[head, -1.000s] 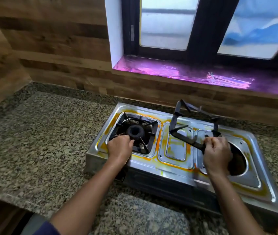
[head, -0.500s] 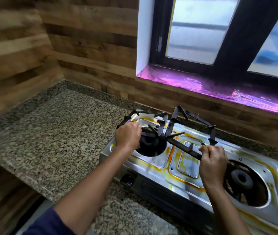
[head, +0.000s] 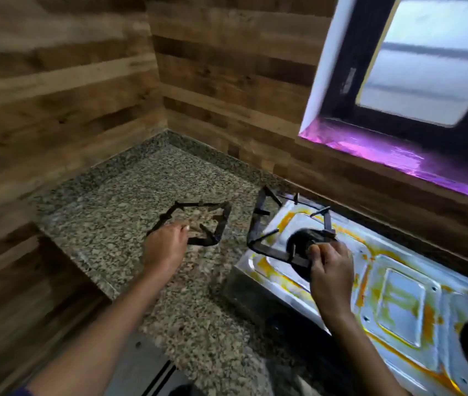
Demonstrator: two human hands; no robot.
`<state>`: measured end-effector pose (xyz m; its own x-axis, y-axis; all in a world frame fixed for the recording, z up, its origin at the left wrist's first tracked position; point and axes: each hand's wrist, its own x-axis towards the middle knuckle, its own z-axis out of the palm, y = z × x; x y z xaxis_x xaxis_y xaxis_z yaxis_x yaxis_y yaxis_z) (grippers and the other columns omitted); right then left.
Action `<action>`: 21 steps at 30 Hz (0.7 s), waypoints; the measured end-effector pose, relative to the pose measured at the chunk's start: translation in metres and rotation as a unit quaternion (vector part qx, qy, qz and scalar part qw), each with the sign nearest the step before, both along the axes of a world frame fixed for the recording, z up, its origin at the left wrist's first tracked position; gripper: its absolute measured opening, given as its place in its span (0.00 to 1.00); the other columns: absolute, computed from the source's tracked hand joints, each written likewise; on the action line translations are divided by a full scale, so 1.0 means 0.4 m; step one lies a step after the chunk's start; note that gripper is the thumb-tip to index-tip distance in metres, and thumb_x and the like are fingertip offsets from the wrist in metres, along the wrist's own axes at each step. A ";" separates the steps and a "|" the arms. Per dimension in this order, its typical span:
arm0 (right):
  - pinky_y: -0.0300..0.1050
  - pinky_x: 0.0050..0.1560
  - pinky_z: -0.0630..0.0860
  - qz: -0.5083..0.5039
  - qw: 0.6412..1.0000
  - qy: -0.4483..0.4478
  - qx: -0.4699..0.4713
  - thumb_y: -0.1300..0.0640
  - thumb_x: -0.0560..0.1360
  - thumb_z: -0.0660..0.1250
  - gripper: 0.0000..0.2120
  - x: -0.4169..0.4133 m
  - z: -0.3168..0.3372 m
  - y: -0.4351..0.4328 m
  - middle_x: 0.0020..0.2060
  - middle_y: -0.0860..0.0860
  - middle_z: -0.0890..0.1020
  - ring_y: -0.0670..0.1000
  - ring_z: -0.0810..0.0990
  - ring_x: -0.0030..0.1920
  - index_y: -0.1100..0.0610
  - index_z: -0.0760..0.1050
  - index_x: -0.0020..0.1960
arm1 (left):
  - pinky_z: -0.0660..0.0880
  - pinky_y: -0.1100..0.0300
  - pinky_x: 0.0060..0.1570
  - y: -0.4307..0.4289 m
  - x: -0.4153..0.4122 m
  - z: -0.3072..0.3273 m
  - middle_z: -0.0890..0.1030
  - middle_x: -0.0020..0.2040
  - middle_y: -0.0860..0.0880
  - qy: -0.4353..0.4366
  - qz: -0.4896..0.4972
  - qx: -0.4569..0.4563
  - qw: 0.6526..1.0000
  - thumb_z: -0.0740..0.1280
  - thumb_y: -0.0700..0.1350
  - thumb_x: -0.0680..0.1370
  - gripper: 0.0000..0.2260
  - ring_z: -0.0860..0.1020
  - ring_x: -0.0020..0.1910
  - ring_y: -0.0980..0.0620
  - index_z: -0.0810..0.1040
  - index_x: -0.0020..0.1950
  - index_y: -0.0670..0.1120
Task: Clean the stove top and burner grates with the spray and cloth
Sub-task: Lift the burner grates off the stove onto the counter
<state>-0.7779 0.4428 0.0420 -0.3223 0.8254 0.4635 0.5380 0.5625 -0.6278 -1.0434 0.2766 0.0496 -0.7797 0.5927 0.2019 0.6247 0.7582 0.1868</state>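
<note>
A speckled granite counter (head: 129,201) runs into a corner between two walls of wooden planks (head: 55,81). Far right, a dark-framed window (head: 427,70) sits above a sill (head: 398,155) that shines purple.

The steel stove (head: 398,298) stands on the right part of the counter, its top streaked with orange-yellow stains. A dark burner (head: 302,242) shows in the left well, and part of a second dark well lies at the right edge.

One black grate (head: 198,221) is off the stove, at the counter to its left, with bare granite visible through its frame; whether it rests fully flat cannot be told. The second grate (head: 267,224) sits tilted over the stove's left end, its left side overhanging the edge and its prongs standing up around the burner.

The left hand (head: 164,247) reaches forward from the near left with the forearm bare; its fingers are curled closed on the near side of the loose grate. The right hand (head: 331,270) comes in from the near right, over the stove's front, thumb and fingers pinched on the near right bar of the tilted grate, just beside the burner.

No spray or cloth is in view.
</note>
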 end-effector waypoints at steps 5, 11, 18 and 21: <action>0.50 0.43 0.63 0.021 0.998 -0.053 -0.001 0.59 0.77 0.62 0.10 -0.254 -0.024 -0.038 0.39 0.56 0.74 0.59 0.72 0.44 0.60 0.74 0.37 | 0.67 0.59 0.29 -0.089 -0.169 -0.069 0.82 0.43 0.47 -0.016 0.038 -0.066 0.997 0.58 0.52 0.82 0.16 0.81 0.39 0.48 0.81 0.50 0.45; 0.53 0.46 0.69 0.018 0.990 -0.139 -0.027 0.62 0.75 0.66 0.07 -0.512 -0.072 -0.063 0.43 0.59 0.76 0.62 0.72 0.47 0.63 0.76 0.38 | 0.69 0.60 0.29 -0.142 -0.353 -0.161 0.82 0.40 0.49 -0.033 0.021 -0.077 0.996 0.62 0.49 0.80 0.11 0.81 0.36 0.49 0.81 0.44 0.46; 0.53 0.49 0.70 -0.026 0.969 -0.232 -0.082 0.60 0.73 0.65 0.07 -0.602 -0.149 -0.091 0.48 0.58 0.77 0.61 0.72 0.51 0.63 0.79 0.45 | 0.59 0.66 0.21 -0.130 -0.452 -0.228 0.78 0.31 0.51 -0.017 -0.021 -0.061 0.998 0.65 0.47 0.79 0.10 0.74 0.23 0.55 0.80 0.40 0.46; 0.52 0.52 0.69 -0.044 0.961 -0.251 -0.105 0.62 0.73 0.65 0.06 -0.612 -0.162 -0.111 0.49 0.56 0.76 0.58 0.72 0.52 0.61 0.79 0.47 | 0.63 0.65 0.20 -0.115 -0.474 -0.249 0.79 0.32 0.50 -0.023 -0.041 -0.054 0.997 0.65 0.47 0.80 0.09 0.74 0.24 0.55 0.79 0.41 0.46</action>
<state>-1.0229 0.3985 -0.0230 -0.3862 0.9182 0.0878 0.8429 0.3900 -0.3706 -1.2329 0.2305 -0.0501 -0.7351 0.6707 0.0994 0.6777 0.7225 0.1368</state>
